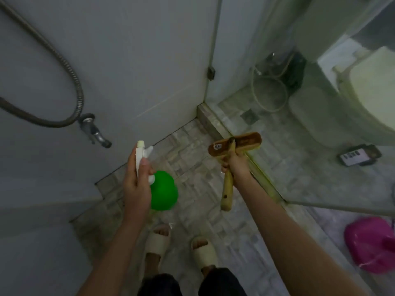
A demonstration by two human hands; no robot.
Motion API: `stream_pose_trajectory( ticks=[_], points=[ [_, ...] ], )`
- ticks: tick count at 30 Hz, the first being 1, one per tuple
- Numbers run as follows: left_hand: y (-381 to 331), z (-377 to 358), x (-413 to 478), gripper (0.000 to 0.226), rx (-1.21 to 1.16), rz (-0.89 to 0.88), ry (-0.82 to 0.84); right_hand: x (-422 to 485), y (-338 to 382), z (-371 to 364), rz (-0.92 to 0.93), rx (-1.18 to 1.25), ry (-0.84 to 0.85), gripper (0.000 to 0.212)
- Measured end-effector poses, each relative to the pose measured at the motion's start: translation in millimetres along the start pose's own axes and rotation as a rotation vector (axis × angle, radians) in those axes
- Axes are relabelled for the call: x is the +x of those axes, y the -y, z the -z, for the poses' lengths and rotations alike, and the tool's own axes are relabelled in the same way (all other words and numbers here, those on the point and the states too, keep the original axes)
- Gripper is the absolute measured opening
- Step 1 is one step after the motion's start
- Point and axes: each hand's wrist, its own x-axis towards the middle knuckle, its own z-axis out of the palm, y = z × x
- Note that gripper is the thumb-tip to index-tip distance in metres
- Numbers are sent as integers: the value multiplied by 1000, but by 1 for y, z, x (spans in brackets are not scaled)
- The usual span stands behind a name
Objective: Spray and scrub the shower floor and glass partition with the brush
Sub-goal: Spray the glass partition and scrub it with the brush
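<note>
My left hand grips the white trigger head of a green spray bottle, nozzle pointing toward the back wall, held above the tiled shower floor. My right hand grips the wooden handle of a scrub brush, whose wide wooden head sits level just beside the base of the glass partition. The partition rises on the right from a raised sill and runs back to the wall corner.
A tap with a metal shower hose juts from the left wall. Through the glass I see a toilet, a coiled hose, a dark scale and a pink tub. My feet in slippers stand on the floor.
</note>
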Motion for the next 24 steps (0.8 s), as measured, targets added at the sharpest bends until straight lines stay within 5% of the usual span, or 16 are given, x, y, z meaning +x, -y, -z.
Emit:
stream_pose_trajectory(
  ticks=[6,12,20,24],
  points=[
    [-114,61,-90,46,34,27,-161,-127,57,-16,-28,30,-3,26],
    [-172,116,-175,49,-38,47,-328,-231,90,-9,-43,185,395,25],
    [-176,172,-282,39,-69,145,-665,-328,56,-65,299,-615,721,28],
    [-163,191,-352,47,-134,160,-813,-370,12,-82,491,-866,765,60]
  ],
)
